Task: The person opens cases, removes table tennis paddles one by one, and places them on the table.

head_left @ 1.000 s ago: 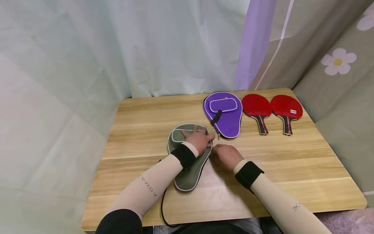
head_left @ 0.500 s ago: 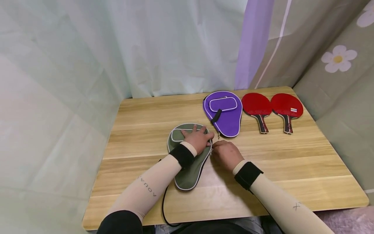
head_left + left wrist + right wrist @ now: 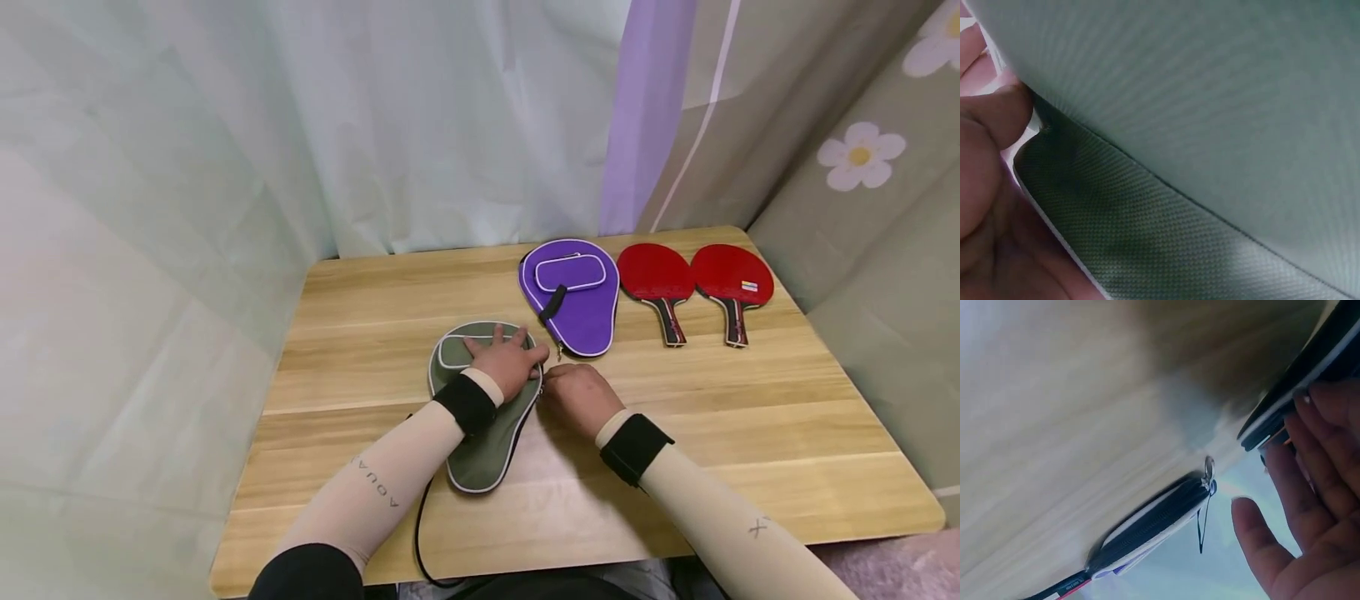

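A green table tennis bat case (image 3: 476,467) with pale piping lies on the table. My left hand (image 3: 510,367) rests on its wide part with fingers spread. Green fabric (image 3: 1166,225) fills most of the left wrist view, with part of the hand at the left edge. Close by, my right hand (image 3: 577,396) pinches at the case's right zippered edge. The right wrist view shows the thumb and forefinger of this hand (image 3: 1322,506) together at the edge, the other fingers loosely bent. What sits between these fingertips is partly hidden.
A purple bat case (image 3: 592,317) lies behind my right hand, its zipper ring (image 3: 1209,467) showing in the right wrist view. Two red table tennis bats (image 3: 657,273) lie at the back right. A black cord (image 3: 420,533) runs over the table's front edge. Curtains (image 3: 465,125) hang behind.
My right hand has shifted very slightly toward the far end along the case's edge. The left hand stays in place on the green case.
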{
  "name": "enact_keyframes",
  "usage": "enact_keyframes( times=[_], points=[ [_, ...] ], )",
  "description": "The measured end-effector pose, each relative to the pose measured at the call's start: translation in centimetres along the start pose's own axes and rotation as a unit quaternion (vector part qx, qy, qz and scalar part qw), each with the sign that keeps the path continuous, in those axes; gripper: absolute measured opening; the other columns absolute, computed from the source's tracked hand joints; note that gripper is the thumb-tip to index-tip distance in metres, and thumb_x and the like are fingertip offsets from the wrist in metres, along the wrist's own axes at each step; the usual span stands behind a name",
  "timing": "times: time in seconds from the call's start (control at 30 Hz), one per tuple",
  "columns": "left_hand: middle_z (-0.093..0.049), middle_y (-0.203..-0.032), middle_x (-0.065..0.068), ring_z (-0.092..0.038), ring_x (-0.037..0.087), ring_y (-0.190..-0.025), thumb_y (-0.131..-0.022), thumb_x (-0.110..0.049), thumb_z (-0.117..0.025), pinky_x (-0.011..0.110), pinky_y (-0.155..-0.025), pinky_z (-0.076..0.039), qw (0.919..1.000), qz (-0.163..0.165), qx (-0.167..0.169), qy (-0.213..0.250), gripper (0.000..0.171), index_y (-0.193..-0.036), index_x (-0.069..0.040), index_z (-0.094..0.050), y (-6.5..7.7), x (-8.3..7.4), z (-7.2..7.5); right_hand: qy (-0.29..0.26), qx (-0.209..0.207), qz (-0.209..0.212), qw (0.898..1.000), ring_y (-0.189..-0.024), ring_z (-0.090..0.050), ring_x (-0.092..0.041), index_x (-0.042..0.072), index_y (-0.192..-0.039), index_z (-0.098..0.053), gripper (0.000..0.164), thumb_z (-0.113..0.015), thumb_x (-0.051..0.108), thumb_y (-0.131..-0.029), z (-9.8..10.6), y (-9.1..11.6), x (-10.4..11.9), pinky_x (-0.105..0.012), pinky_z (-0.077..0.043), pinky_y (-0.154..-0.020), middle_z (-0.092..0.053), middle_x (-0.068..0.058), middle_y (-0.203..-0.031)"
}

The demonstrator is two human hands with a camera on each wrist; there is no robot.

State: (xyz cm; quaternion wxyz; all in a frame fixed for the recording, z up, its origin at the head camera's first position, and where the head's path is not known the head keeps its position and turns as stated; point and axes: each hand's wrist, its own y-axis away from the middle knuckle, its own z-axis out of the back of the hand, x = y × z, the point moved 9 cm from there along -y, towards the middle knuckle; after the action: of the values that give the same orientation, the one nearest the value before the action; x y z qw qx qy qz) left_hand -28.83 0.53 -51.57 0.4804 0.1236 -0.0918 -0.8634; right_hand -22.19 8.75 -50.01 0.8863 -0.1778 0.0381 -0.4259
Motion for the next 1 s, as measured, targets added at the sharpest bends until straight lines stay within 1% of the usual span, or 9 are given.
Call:
enact_keyframes(
  times=[0.1,0.27,0.43,0.5,0.63,0.7,0.8,0.9,1.0],
  points=[
    [-0.041,-0.184,0.013,-0.034,0.061,-0.169,-0.120,-0.042,-0.048,0.100,-0.113,-0.033,0.9999,-0.001,-0.012,-0.010,0.027,-0.144,-0.034,-0.058,0.4,0.0,0.2,0.007,0.001,0.005,1.000,-0.085,-0.080,-0.019,0.015,-0.090,-0.085,0.016,-0.086,-0.001,-0.086,0.0,-0.2,0.3,-0.036,-0.064,-0.078,-0.082,0.003,-0.086],
    [-0.041,-0.184,0.015,-0.031,0.064,-0.168,-0.120,-0.038,-0.048,0.103,-0.112,-0.029,0.9997,-0.007,-0.012,0.021,0.019,-0.133,-0.031,-0.060,0.4,0.2,0.3,0.032,0.023,-0.010,0.999,-0.079,-0.078,-0.020,0.017,-0.081,-0.077,0.018,-0.083,0.001,-0.087,-0.3,-0.5,0.5,-0.038,-0.057,-0.065,-0.078,0.003,-0.080],
    [-0.037,-0.186,0.018,-0.026,0.066,-0.168,-0.120,-0.037,-0.046,0.106,-0.109,-0.024,0.9981,-0.023,0.009,0.056,0.017,-0.129,-0.029,-0.058,-0.3,0.8,-0.4,0.053,0.052,-0.021,0.997,-0.076,-0.077,-0.019,0.018,-0.083,-0.078,0.017,-0.081,0.002,-0.089,-0.7,-0.6,0.7,-0.038,-0.055,-0.064,-0.077,0.002,-0.081],
    [-0.042,-0.183,0.016,-0.029,0.066,-0.167,-0.121,-0.040,-0.045,0.107,-0.106,-0.024,0.9976,-0.033,-0.001,0.061,0.018,-0.128,-0.029,-0.058,-1.1,1.2,-0.9,0.069,0.056,-0.019,0.996,-0.078,-0.077,-0.019,0.018,-0.087,-0.081,0.016,-0.081,0.002,-0.089,-0.7,-0.7,0.8,-0.038,-0.056,-0.066,-0.077,0.002,-0.082],
    [-0.052,-0.177,0.012,-0.031,0.063,-0.168,-0.116,-0.045,-0.060,0.107,-0.106,-0.024,0.9960,-0.049,-0.021,0.071,0.019,-0.127,-0.031,-0.058,-1.4,1.8,-1.3,0.077,0.036,-0.005,0.996,-0.079,-0.077,-0.021,0.014,-0.094,-0.084,0.015,-0.081,0.001,-0.087,-1.1,-0.6,0.8,-0.040,-0.057,-0.066,-0.076,0.000,-0.084],
    [-0.048,-0.180,0.012,-0.026,0.064,-0.170,-0.108,-0.047,-0.075,0.106,-0.109,-0.022,0.9964,-0.044,-0.018,0.071,0.032,-0.133,-0.033,-0.061,-0.7,2.0,-1.0,0.065,0.020,0.004,0.998,-0.078,-0.076,-0.022,0.013,-0.096,-0.084,0.016,-0.081,0.000,-0.087,-2.2,-0.3,0.2,-0.042,-0.058,-0.065,-0.076,-0.001,-0.087],
    [-0.030,-0.190,0.011,-0.011,0.068,-0.172,-0.094,-0.053,-0.091,0.103,-0.116,-0.020,0.9989,-0.008,0.011,0.046,0.067,-0.151,-0.042,-0.060,1.3,2.5,-0.1,0.031,0.011,0.006,0.999,-0.076,-0.074,-0.023,0.015,-0.101,-0.085,0.018,-0.082,0.003,-0.088,-4.8,0.2,-1.4,-0.043,-0.059,-0.063,-0.072,-0.004,-0.097],
    [-0.020,-0.193,0.008,-0.004,0.071,-0.171,-0.082,-0.059,-0.100,0.103,-0.115,-0.023,0.9989,0.022,0.035,0.021,0.097,-0.165,-0.052,-0.050,2.9,3.1,0.5,0.021,0.020,-0.008,1.000,-0.076,-0.070,-0.021,0.022,-0.100,-0.085,0.016,-0.084,0.009,-0.090,-7.5,0.7,-3.0,-0.041,-0.059,-0.061,-0.067,-0.004,-0.102],
    [-0.017,-0.194,0.008,-0.001,0.072,-0.170,-0.076,-0.060,-0.103,0.104,-0.113,-0.024,0.9979,0.032,0.047,0.032,0.112,-0.169,-0.056,-0.043,3.5,3.7,0.4,0.014,0.037,-0.028,0.999,-0.080,-0.068,-0.021,0.026,-0.102,-0.086,0.015,-0.088,0.016,-0.091,-8.6,1.1,-3.8,-0.040,-0.059,-0.061,-0.066,-0.002,-0.104]
  ],
)
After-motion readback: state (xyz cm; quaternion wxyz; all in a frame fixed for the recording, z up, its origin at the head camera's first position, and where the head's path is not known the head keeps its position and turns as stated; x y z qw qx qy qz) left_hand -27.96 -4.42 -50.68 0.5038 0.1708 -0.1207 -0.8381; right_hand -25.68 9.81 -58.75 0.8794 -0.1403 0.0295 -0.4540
